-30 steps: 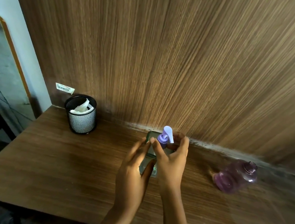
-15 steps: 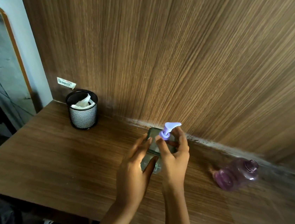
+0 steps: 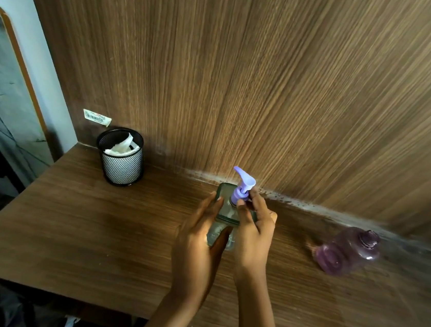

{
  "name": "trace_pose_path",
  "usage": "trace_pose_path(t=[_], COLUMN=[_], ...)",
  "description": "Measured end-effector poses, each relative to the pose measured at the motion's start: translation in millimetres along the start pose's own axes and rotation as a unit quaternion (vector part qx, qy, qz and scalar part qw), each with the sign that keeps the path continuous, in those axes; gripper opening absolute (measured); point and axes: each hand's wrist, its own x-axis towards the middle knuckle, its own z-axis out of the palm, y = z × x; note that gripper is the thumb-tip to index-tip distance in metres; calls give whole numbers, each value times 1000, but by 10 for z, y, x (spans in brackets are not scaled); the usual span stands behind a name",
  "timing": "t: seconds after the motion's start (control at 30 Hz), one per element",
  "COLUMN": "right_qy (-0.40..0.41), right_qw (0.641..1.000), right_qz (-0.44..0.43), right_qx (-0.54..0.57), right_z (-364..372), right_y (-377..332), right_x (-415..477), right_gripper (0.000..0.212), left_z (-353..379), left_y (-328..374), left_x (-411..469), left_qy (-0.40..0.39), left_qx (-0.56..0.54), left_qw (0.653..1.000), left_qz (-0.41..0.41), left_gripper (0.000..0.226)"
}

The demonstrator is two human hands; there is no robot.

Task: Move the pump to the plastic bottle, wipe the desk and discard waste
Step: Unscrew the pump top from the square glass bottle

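A clear, square-shouldered bottle [image 3: 223,212] stands on the wooden desk [image 3: 94,230] near the back wall. A lilac pump [image 3: 242,186] sits in its neck, nozzle pointing up and left. My left hand [image 3: 197,242] wraps the bottle's left side. My right hand [image 3: 254,229] pinches the pump's collar with thumb and fingers. To the right, a translucent purple plastic bottle [image 3: 347,249] with an open neck stands apart from both hands.
A black mesh bin [image 3: 120,162] holding white tissue stands at the desk's back left corner. A wood-panel wall rises right behind the desk. The desk's left and front edges drop to the floor. A dark damp-looking patch marks the right of the desk.
The pump nozzle has swung round from pointing right to pointing up-left, while my right hand's fingers shifted on its collar. My left hand stays on the clear bottle.
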Motion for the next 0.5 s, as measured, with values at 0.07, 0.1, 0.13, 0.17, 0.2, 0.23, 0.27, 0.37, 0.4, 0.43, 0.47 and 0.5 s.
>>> trace_pose_path(t=[0.07, 0.1, 0.13, 0.17, 0.2, 0.23, 0.27, 0.37, 0.4, 0.43, 0.47, 0.5], right_qy=[-3, 8, 22, 35, 47, 53, 55, 61, 65, 68, 66, 60], right_qw=[1000, 1000, 999, 999, 998, 997, 996, 995, 995, 996, 996, 997], right_qz=[-1, -9, -21, -31, -37, -41, -42, -49, -48, -44, -37, -32], right_qx=[2, -9, -20, -23, -30, -40, -49, -59, -55, -47, -41, -35], right_z=[13, 29, 45, 58, 70, 79, 78, 69, 71, 71, 72, 69], right_y=[17, 14, 7, 7, 2, 0, 0, 38, 48, 67, 78, 94], right_x=[6, 6, 6, 8, 13, 18, 26, 69, 77, 92, 100, 108], right_gripper=[40, 46, 53, 57, 54, 50, 47, 41, 39, 38, 37, 35], left_z=[3, 3, 3, -1, 1, 0, 0, 2, -2, -5, -6, -9], left_y=[0, 1, 0, 1, 1, -2, -3, -5, 3, 15, 25, 35], left_x=[1, 3, 4, 5, 8, 6, 8, 9, 7, 8, 9, 12], left_qy=[-2, -6, -12, -17, -18, -19, -19, -20, -19, -17, -13, -8], left_qx=[2, 1, -3, -9, -13, -16, -19, -18, -15, -9, -4, 2], left_qw=[1000, 1000, 1000, 1000, 1000, 1000, 1000, 1000, 1000, 1000, 1000, 1000], left_qz=[-1, -4, -8, -10, -10, -9, -9, -11, -11, -8, -5, -2], left_gripper=[53, 54, 55, 56, 57, 57, 57, 56, 55, 55, 55, 54])
